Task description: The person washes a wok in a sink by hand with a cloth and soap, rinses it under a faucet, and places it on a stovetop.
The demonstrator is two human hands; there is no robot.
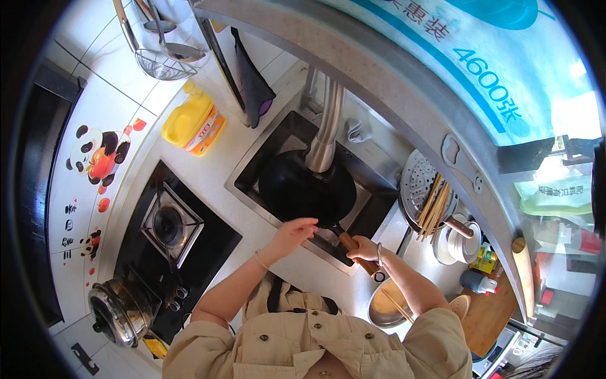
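A black wok (303, 199) with a wooden handle (348, 242) lies in the steel sink (372, 218), under the thick metal faucet (323, 142). My right hand (362, 249) is wrapped round the handle near the sink's front edge. My left hand (295, 235) hovers by the wok's near rim, its fingers stretched toward the right and nothing seen in them. Whether its fingertips touch the rim I cannot tell. The faucet hides part of the wok's far side, and the wok's dark inside shows little detail.
Left of the sink are a yellow jug (194, 123) and a black gas hob (208, 230) with a lidded pot (121, 309). On the right stand a steamer plate (420, 180) with several chopsticks (435, 205), white bowls (466, 243), a pan (386, 303) and a cutting board (483, 319).
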